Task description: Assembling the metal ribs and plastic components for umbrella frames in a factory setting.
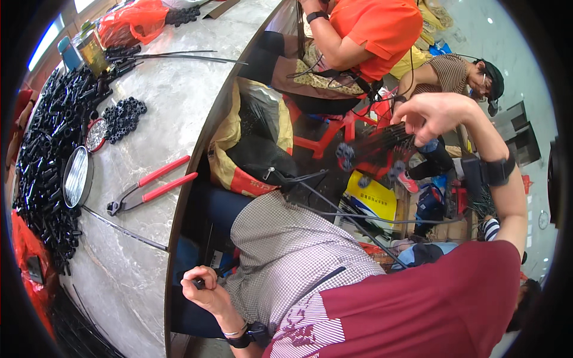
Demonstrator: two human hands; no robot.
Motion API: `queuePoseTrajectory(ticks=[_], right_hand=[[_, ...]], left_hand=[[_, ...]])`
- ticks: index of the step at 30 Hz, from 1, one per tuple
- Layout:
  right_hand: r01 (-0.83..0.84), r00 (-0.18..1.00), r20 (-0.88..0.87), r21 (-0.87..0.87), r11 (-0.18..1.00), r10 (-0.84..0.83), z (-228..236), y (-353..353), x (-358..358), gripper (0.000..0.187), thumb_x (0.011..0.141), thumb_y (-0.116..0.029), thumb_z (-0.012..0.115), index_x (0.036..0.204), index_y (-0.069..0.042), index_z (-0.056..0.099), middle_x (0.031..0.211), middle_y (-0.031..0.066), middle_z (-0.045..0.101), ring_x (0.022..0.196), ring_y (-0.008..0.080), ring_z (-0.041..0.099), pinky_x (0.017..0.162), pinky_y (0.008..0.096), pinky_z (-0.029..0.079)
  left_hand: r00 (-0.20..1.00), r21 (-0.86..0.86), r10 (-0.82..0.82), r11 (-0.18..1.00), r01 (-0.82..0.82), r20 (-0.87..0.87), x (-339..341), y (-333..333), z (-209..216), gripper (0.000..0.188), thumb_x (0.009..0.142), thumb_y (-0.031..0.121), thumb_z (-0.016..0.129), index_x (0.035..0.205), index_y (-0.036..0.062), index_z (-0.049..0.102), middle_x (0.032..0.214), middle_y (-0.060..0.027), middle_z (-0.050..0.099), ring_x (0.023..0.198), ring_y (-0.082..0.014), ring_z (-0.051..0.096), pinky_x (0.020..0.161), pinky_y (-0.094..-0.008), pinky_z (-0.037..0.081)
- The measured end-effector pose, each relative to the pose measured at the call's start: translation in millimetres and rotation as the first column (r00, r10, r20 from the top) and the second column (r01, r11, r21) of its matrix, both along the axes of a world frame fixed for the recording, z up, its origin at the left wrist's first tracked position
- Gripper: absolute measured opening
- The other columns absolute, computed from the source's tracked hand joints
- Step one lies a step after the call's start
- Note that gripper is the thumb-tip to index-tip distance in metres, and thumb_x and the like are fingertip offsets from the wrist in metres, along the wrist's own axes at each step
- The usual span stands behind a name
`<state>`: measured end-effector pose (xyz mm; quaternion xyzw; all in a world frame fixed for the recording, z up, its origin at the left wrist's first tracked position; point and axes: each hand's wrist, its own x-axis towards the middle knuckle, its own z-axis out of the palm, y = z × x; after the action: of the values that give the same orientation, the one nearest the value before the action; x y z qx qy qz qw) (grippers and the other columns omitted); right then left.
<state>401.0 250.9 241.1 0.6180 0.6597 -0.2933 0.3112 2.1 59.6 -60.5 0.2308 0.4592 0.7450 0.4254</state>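
Note:
My left hand is closed over my lap, near the table edge, around a small black piece, mostly hidden by the fingers. My right hand is raised out to the right, away from the table, with fingers curled at one end of a bundle of thin black rods. The rods carry round dark end pieces, blurred by motion. Between my lap and the red stool, a yellow and red sack stands open with a black zipped bag in it. Long thin dark rods pass above my lap.
On the grey table lie red-handled cutters, a heap of black tubes, black round pieces, a metal dish and a red-rimmed dish. A person in orange sits near a red stool.

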Motion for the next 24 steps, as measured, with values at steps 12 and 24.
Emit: queuePoseTrajectory(ticks=[12, 24], right_hand=[[-0.264, 0.916, -0.082, 0.614, 0.744, 0.393, -101.9, -24.2, -29.5, 0.111, 0.056, -0.025, 0.089, 0.149, -0.008, 0.029, 0.148, 0.013, 0.039, 0.135, 0.0316, 0.04, 0.108, 0.0478, 0.035], [-0.37, 0.755, -0.233, 0.62, 0.691, 0.613, -173.5, 16.3, -83.3, 0.086, 0.061, -0.019, 0.083, 0.135, -0.003, 0.041, 0.113, 0.0183, 0.054, 0.107, 0.034, 0.05, 0.094, 0.0445, 0.042]], left_hand=[[0.991, -0.092, 0.078, 0.993, -0.068, 0.11, -24.2, -0.4, -21.8, 0.051, 0.101, 0.048, 0.039, 0.081, 0.0048, 0.058, 0.053, 0.0028, 0.027, 0.048, -0.0087, 0.025, 0.049, -0.0246, 0.021], [0.985, -0.148, 0.168, 0.976, -0.161, 0.034, -21.9, -7.3, -5.3, 0.05, 0.1, 0.049, 0.041, 0.079, 0.006, 0.055, 0.051, 0.0027, 0.026, 0.047, -0.0078, 0.025, 0.047, -0.0235, 0.02]])
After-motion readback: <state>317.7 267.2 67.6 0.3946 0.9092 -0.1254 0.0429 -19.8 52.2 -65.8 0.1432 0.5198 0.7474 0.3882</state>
